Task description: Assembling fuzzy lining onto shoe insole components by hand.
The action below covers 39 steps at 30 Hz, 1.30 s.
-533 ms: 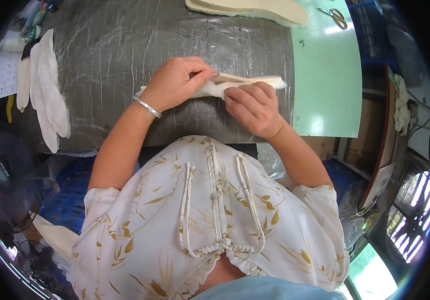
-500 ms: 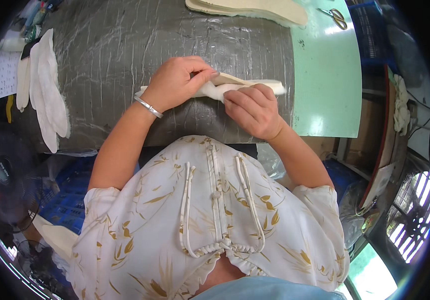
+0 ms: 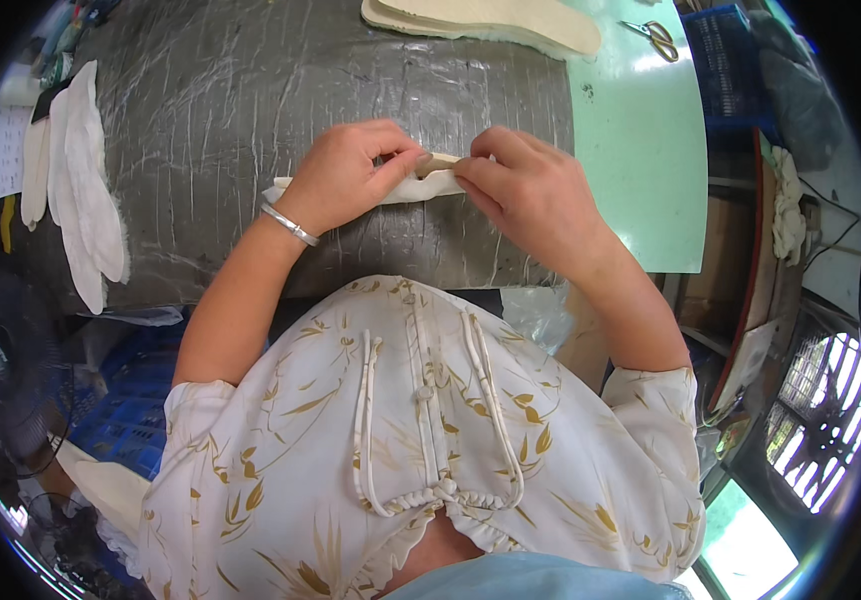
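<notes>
Between my hands is a cream-and-white fleecy insole (image 3: 418, 192), folded or rolled along its length above the dark work surface (image 3: 240, 100). My left hand (image 3: 342, 178), with a silver bangle on its wrist, pinches the near-middle part between thumb and fingers. My right hand (image 3: 535, 195) grips the upper edge a little to the right, fingertips closed on it. Most of the insole's right end is hidden behind my right hand. Its left tip shows beside my left wrist.
At the far edge lies a stack of cream insoles (image 3: 490, 22). Several white fleecy insoles (image 3: 80, 180) lie at the left. Scissors (image 3: 655, 40) rest on the green mat (image 3: 640, 180). Blue crates (image 3: 135, 400) stand below left, near a fan (image 3: 10, 350).
My right hand has moved up from the insole's lower edge to its upper edge, turning at the wrist. My left hand keeps its pinch, nearly in place.
</notes>
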Motion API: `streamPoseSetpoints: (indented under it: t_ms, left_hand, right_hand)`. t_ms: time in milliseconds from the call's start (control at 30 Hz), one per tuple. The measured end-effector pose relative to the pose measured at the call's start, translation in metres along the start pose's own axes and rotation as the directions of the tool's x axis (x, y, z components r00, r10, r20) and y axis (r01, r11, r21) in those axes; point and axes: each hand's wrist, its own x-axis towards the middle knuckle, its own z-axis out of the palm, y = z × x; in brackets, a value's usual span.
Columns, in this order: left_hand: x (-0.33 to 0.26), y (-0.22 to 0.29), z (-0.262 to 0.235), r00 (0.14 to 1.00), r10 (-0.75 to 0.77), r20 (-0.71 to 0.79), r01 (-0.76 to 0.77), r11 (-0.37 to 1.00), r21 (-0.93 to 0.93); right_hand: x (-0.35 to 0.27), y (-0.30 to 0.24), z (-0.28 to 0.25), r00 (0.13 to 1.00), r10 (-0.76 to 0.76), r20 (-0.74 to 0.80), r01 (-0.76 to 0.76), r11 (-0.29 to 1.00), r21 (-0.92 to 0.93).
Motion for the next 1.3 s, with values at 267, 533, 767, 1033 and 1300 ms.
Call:
streamPoseSetpoints:
  t_ms: [267,533,767,1033,1300]
  left_hand:
    - [-0.001,-0.002,0.004,0.998,0.051,-0.036,-0.05,0.997,0.052]
    - [-0.004,-0.003,0.007,0.994,0.086,-0.069,-0.078,0.991,0.106]
    - [-0.008,-0.002,0.011,0.992,0.087,-0.087,-0.085,0.996,0.021]
    - [-0.013,0.004,0.007,0.987,0.161,-0.014,-0.16,0.987,0.021]
    - [-0.015,0.009,0.018,0.97,0.225,-0.094,-0.211,0.968,0.136]
  right_hand:
    - [0.002,-0.005,0.003,0.998,-0.019,0.052,0.022,0.998,-0.066]
    - [0.001,-0.003,0.012,0.999,0.031,-0.011,-0.03,0.997,0.072]
    - [-0.007,-0.002,0.026,0.979,0.061,-0.197,-0.026,0.984,0.175]
    - [-0.013,-0.003,0.03,0.953,0.113,-0.281,-0.058,0.979,0.197]
    - [-0.02,-0.003,0.028,0.95,0.133,-0.281,-0.065,0.969,0.24]
